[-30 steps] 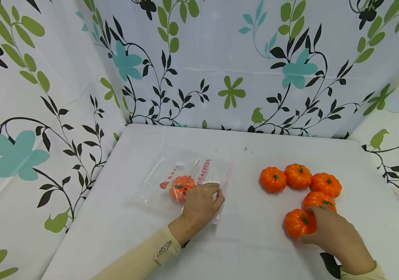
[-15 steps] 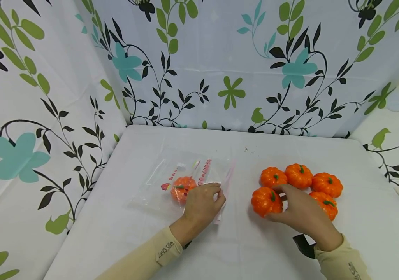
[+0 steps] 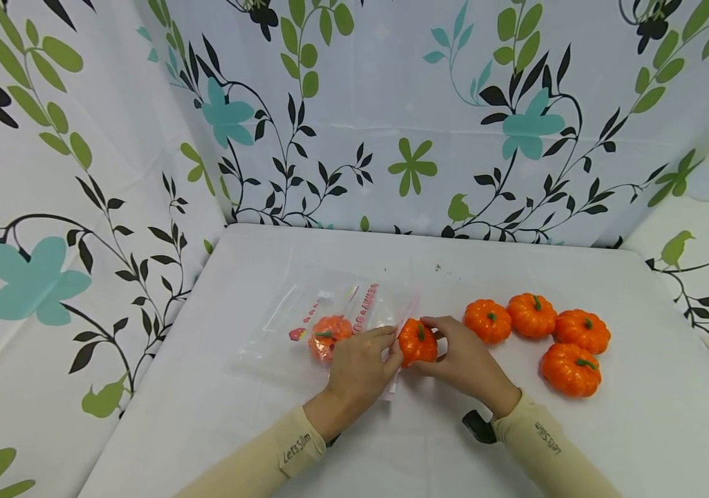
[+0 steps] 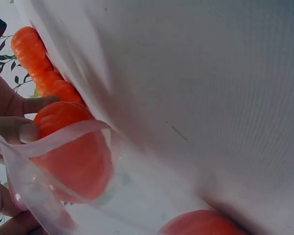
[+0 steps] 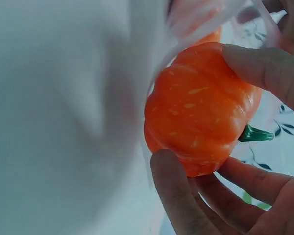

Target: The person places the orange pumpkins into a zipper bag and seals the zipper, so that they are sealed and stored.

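A clear plastic zip bag (image 3: 273, 332) with red print lies flat on the table, its mouth facing right. One small orange pumpkin (image 3: 324, 339) with a green stem is inside it. My left hand (image 3: 360, 363) pinches the bag's lip at the mouth. Between thumb and fingers, my right hand (image 3: 467, 363) grips another mini pumpkin (image 3: 417, 344) right at the bag's opening. In the left wrist view, the bag's pinkish edge crosses in front of that held pumpkin (image 4: 71, 152). The right wrist view shows its green stem (image 5: 256, 134) pointing away from the table surface.
Several more mini pumpkins (image 3: 531, 316) sit in a curved group on the right of the white table (image 3: 254, 252). Floral curtains (image 3: 354, 104) hang behind and on the left. Dark specks (image 3: 438, 268) mark the table behind the bag.
My right hand has picked the front pumpkin from the group and carried it left to the bag's mouth. The left hand stays at the bag's lip.
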A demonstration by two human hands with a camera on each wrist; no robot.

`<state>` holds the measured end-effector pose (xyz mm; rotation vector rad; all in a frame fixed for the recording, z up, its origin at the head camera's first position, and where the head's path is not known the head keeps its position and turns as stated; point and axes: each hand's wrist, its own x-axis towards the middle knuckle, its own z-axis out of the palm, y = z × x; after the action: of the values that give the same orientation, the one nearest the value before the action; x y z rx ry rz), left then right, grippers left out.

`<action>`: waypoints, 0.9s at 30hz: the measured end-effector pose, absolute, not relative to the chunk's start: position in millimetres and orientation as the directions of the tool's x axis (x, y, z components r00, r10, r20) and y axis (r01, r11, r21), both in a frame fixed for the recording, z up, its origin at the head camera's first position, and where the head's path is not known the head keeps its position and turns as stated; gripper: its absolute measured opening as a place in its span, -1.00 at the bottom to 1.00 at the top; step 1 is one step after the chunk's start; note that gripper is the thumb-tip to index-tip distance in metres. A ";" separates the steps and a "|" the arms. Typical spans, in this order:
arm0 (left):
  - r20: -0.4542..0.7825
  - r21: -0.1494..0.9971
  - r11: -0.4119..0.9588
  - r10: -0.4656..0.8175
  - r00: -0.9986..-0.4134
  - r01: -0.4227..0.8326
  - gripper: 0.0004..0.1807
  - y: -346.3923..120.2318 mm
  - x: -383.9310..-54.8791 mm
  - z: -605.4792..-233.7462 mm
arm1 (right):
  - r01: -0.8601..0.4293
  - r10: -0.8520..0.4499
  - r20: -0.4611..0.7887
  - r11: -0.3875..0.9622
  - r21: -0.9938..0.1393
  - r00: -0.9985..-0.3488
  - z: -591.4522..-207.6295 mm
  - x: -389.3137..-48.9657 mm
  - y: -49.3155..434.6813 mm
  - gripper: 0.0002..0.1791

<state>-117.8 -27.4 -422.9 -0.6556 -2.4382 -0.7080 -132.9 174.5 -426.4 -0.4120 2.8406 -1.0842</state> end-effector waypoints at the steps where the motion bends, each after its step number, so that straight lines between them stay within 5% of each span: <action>1: 0.592 0.342 0.745 0.303 -0.747 0.573 -0.88 -27.2 -117.6 -423.1 | -0.227 -0.283 0.026 0.706 -0.670 -0.959 -428.5 -133.7 171.9 -0.17; 12: 0.600 0.374 0.713 0.301 -0.741 0.593 -0.93 -24.9 -114.7 -424.8 | -0.247 -0.348 0.023 0.616 -0.748 -0.937 -440.6 -144.5 151.5 -0.49; 17: 0.617 0.362 0.719 0.293 -0.731 0.593 -0.91 -24.3 -114.5 -426.5 | -0.241 -0.346 0.027 0.592 -0.769 -0.938 -442.9 -147.7 144.1 -0.40; 27: 0.690 0.313 0.696 0.300 -0.658 0.646 -0.96 -22.5 -116.5 -427.5 | -0.449 -0.480 0.190 0.509 -0.734 -0.856 -451.9 -155.4 127.3 -0.36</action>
<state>-116.5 -22.5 -427.5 -0.7205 -2.2893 -0.7344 -155.4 127.3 -451.9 -0.8308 2.6963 -1.2942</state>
